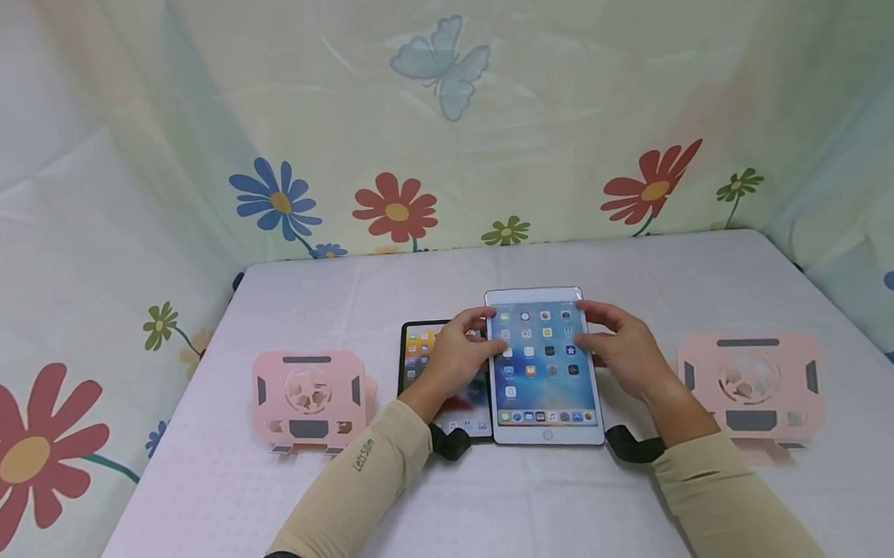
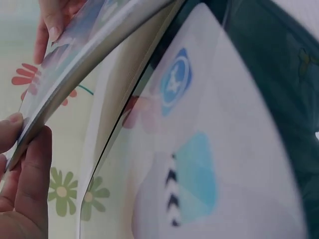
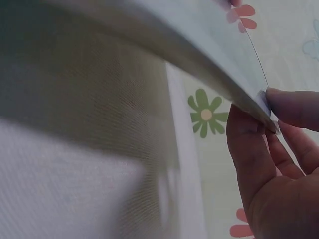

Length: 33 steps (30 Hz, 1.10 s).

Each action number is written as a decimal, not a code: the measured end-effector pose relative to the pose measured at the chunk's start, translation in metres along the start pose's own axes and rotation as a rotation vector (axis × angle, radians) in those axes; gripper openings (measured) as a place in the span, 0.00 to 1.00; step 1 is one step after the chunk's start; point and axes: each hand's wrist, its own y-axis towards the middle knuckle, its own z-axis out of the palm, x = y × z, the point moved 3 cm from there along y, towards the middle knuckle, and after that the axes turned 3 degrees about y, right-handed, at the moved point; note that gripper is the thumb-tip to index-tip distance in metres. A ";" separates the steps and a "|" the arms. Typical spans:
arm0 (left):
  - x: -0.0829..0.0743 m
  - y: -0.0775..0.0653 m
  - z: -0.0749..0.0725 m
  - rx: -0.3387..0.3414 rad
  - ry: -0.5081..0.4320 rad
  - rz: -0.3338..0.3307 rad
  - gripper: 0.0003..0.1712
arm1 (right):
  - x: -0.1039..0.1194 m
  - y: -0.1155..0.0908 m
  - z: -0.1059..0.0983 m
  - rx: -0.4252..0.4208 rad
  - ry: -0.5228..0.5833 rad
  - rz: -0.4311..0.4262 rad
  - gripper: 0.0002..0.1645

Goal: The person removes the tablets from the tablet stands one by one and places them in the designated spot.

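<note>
A white tablet (image 1: 544,366) with its home screen lit is held between both hands, slightly above the table. My left hand (image 1: 458,353) pinches its left edge, thumb on the front. On the opposite edge, my right hand (image 1: 626,346) pinches it the same way. In the left wrist view, fingers (image 2: 35,174) grip the tablet's edge; the right wrist view shows a thumb (image 3: 294,107) on the front and fingers behind. A black-framed tablet (image 1: 464,420), its screen also lit, lies to the left, partly hidden by my left hand and the white tablet.
A pink tablet stand (image 1: 308,364) with a round cut-out is at the left of the white-covered table (image 1: 547,516). Another pink stand (image 1: 797,397) is at the right, near my forearm. Behind the table hangs a flowered curtain (image 1: 545,125).
</note>
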 end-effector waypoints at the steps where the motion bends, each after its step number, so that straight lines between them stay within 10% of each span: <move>1: 0.000 0.000 0.000 0.003 0.005 -0.001 0.30 | -0.001 0.000 0.000 -0.003 -0.004 0.008 0.36; 33: 0.002 0.006 0.004 0.058 0.138 -0.039 0.33 | -0.008 0.002 0.004 -0.025 -0.032 0.083 0.39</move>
